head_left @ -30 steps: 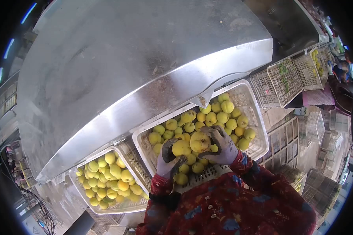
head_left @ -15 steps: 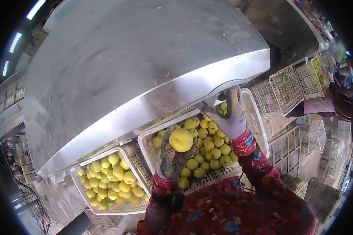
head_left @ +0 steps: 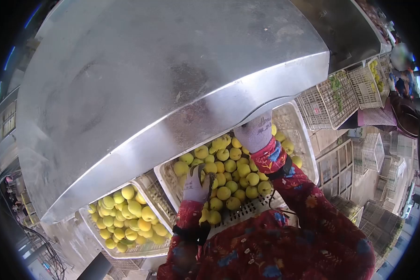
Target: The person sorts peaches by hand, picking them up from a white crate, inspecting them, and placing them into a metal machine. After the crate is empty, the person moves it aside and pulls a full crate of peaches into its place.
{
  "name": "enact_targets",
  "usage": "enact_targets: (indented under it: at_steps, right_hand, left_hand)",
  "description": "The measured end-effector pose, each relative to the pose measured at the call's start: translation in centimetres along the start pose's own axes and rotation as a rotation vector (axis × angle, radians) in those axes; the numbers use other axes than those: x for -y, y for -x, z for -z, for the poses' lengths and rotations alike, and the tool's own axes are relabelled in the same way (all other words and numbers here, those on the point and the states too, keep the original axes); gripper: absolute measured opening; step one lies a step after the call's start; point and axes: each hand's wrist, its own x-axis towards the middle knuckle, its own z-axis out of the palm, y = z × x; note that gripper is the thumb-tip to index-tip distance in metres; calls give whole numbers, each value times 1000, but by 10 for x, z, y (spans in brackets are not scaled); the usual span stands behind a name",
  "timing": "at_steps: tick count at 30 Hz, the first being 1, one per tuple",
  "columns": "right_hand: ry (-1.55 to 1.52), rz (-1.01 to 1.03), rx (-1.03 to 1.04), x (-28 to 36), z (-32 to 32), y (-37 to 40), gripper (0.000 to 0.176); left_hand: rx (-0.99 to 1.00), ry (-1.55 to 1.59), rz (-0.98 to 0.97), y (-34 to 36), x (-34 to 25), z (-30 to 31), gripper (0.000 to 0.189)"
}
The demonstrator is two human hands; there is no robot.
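My left hand (head_left: 198,185), in a pale glove with dark fingertips, is over the left side of a white crate (head_left: 172,198) of yellow-green fruit (head_left: 230,165). Its fingers are apart and touch or nearly touch the fruit, with no fruit seen gripped. My right hand (head_left: 256,133), also gloved, reaches over the crate's far side to the lower edge of a large metal housing (head_left: 182,121). Its fingers are hidden under that edge, so whatever they hold cannot be seen.
A second white crate (head_left: 91,224) with larger yellow fruit (head_left: 128,214) stands at the left. Stacked crates (head_left: 338,100) are at the upper right, near another person's sleeve (head_left: 378,116). More crates (head_left: 372,151) stand on the floor at the right.
The large yellow fruit has left my left hand, which has lowered onto the fruit. My right hand has moved left and its fingers have gone beneath the metal edge. The view has shifted slightly.
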Motion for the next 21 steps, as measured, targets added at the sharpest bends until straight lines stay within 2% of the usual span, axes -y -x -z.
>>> enact_targets:
  at_steps: [2,5,8,9,10,11,13,15,16,19,20,21]
  right_hand:
    - [-104,-49,63,1,24,-10,42]
    - [-260,-178,-125,22,59,-9,35]
    - [-402,-208,144,16,43,57,32]
    - [-429,-432,368,14,23,78,34]
    - [-450,-655,586,8,-7,101,36]
    - [-423,-706,673,-8,-47,133,45]
    - [-268,-746,774,-29,-123,186,64]
    - [-19,-711,777,-28,-177,194,80]
    - [-140,-739,877,-35,-191,192,95]
    - [-408,-736,827,-27,-144,162,91]
    - [-453,-661,834,-30,-129,164,88]
    - [-500,-587,840,-33,-115,166,86]
  left_hand:
    - [76,-727,173,1,-19,-8,64]
    - [159,-850,180,-3,37,-34,67]
    - [326,-984,123,-2,35,-28,74]
    - [378,-1029,88,-5,34,-28,75]
    - [361,-1014,88,-12,33,-30,77]
    - [346,-1000,88,-20,32,-37,78]
    - [354,-1013,67,-22,30,-46,78]
    - [381,-1077,24,-22,28,-48,76]
    - [328,-1129,-77,-19,29,-47,71]
    - [434,-1022,-273,-24,30,-35,68]
    - [334,-884,-316,-21,24,-28,70]
    - [242,-630,-242,-19,18,-23,68]
